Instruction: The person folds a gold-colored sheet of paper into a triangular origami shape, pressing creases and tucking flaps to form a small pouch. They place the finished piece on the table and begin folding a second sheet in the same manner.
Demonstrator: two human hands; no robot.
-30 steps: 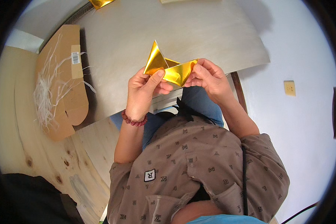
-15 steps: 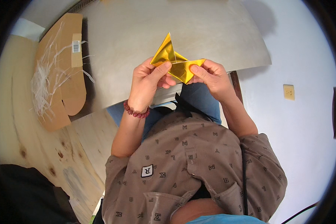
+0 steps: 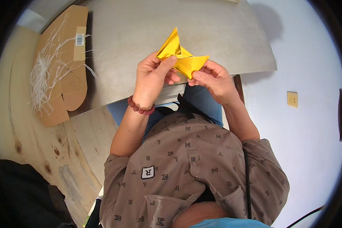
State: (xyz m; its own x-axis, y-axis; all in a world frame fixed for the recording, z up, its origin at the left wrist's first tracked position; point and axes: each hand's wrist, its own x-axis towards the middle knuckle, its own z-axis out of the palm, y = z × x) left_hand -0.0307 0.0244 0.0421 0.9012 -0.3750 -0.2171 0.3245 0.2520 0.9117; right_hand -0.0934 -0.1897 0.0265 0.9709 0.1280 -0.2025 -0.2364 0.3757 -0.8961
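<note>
A folded piece of shiny gold paper (image 3: 186, 65) is held up between my two hands, over the near edge of the table. One pointed flap rises at its upper left, and another point sticks out to the right. My left hand (image 3: 152, 74) pinches the paper's left side, thumb lying on the front near the middle fold. At the lower right edge, my right hand (image 3: 212, 80) grips it between thumb and fingers. Some fingertips of both hands are hidden behind the paper. A dark red bead bracelet (image 3: 140, 108) circles my left wrist.
The grey metal-topped table (image 3: 133, 34) spreads out beyond my hands. At its left lies a flat brown cardboard piece (image 3: 74, 81) with a heap of thin white strips (image 3: 41, 76) on it. A white wall with a socket (image 3: 292, 99) stands at the right.
The gold paper has tilted and risen slightly. My right thumb has slid from the paper's front down to its lower right edge. My left hand keeps its hold.
</note>
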